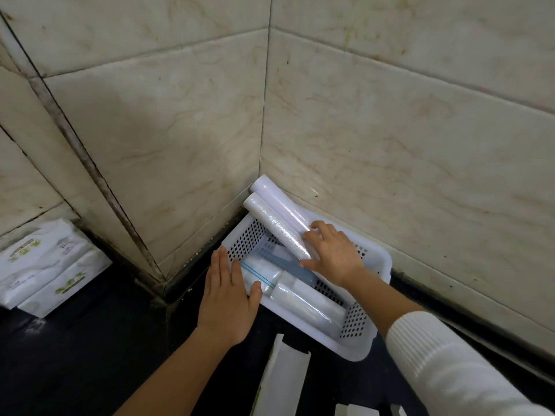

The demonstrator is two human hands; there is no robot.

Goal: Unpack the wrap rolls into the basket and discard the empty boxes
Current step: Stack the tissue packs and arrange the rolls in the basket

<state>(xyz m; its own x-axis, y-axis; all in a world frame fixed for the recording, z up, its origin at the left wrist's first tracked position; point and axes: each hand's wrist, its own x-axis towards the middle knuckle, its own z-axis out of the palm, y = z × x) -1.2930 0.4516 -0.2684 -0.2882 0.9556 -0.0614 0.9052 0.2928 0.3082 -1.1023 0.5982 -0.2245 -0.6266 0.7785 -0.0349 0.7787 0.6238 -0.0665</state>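
Rolls (280,219) partly under right hand (333,253), box (282,382) cut off below

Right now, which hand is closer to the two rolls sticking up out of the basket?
Right. The right hand rests on the leaning rolls; the left hand lies flat on the basket's near-left rim, apart from them.

The basket (372,340) is white plastic, perforated and fairly glossy. Two rolls (279,217) are clear film, one smooth and sheeny, one crinkled. The walls (390,130) are glossy, veined, marble-look tile with grimy grout. The counter (75,355) is dark and matt. The sleeve (450,364) is white ribbed knit. The box (282,382) looks like matt card.
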